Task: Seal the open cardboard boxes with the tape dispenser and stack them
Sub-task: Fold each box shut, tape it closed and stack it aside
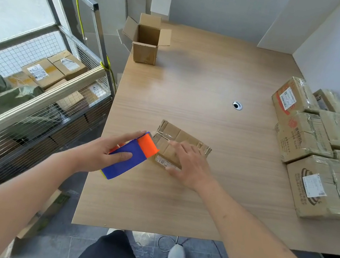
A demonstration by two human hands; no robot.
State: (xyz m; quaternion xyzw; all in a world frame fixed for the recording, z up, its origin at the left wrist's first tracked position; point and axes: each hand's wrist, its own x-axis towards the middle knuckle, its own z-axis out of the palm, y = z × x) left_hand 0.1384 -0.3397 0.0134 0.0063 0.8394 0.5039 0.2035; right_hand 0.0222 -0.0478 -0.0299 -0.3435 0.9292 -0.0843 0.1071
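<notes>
A small flat cardboard box (176,138) lies near the middle of the wooden table (175,197), with clear tape across its top. My left hand (102,151) grips a blue and orange tape dispenser (132,156), whose orange end touches the box's left side. Resting on the box's near right part, my right hand (190,166) has its fingers spread over the top and its thumb at the front edge. An open cardboard box (146,45) stands upright at the table's far left corner, flaps up.
Several taped boxes (311,141) are piled along the table's right edge. A wire cage cart (43,89) with parcels and green bags stands left of the table. A cable hole (237,105) sits mid-table. Flat white board pieces (160,3) lean on the far wall.
</notes>
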